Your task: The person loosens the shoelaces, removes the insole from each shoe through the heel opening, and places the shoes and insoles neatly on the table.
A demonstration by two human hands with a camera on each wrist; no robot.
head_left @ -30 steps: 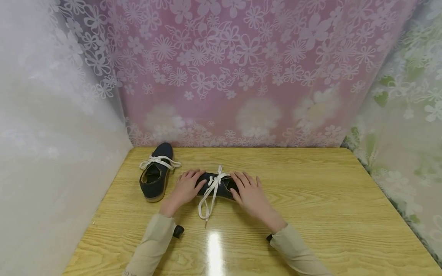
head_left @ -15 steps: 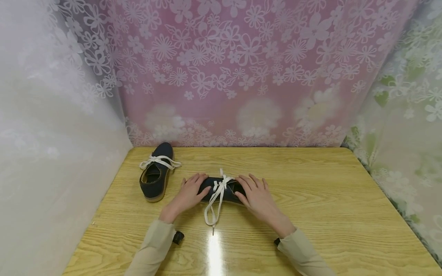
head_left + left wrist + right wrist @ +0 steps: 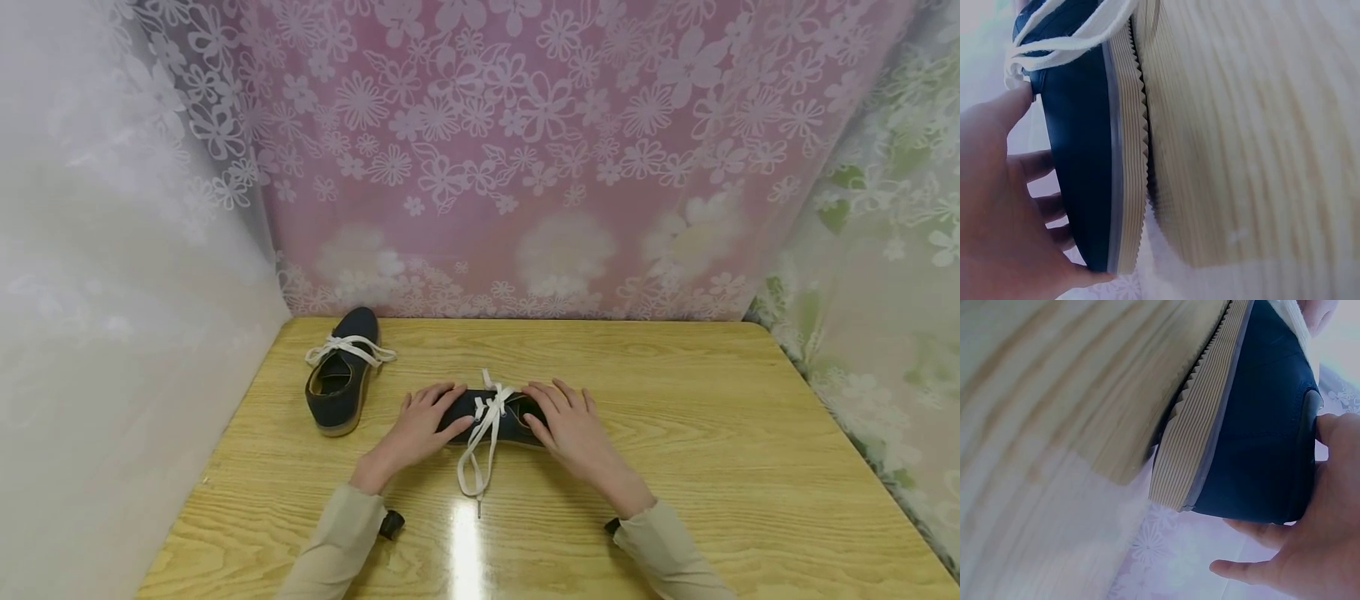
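Note:
A navy lace-up shoe (image 3: pixel 517 431) lies sideways across the middle of the table, toe to the left, sole down. Its white laces (image 3: pixel 492 429) are tied, with a loop trailing over the near side. My left hand (image 3: pixel 417 427) holds the toe end; in the left wrist view its thumb touches the upper (image 3: pixel 1079 150) near the laces and the fingers go behind. My right hand (image 3: pixel 576 435) holds the heel end, thumb at the collar. In the right wrist view, one finger stands away from the heel (image 3: pixel 1254 462). The far fingertips are partly hidden by the shoe.
A matching navy shoe (image 3: pixel 330 410) with tied white laces stands at the back left of the wooden table (image 3: pixel 720 467), toe away from me. A pink floral curtain (image 3: pixel 525 167) hangs along the back edge; pale sheets flank both sides.
Both hands have moved the shoe to the right and slightly toward me, its lace loop trailing along. The other shoe has stayed in place. The head view has shifted slightly.

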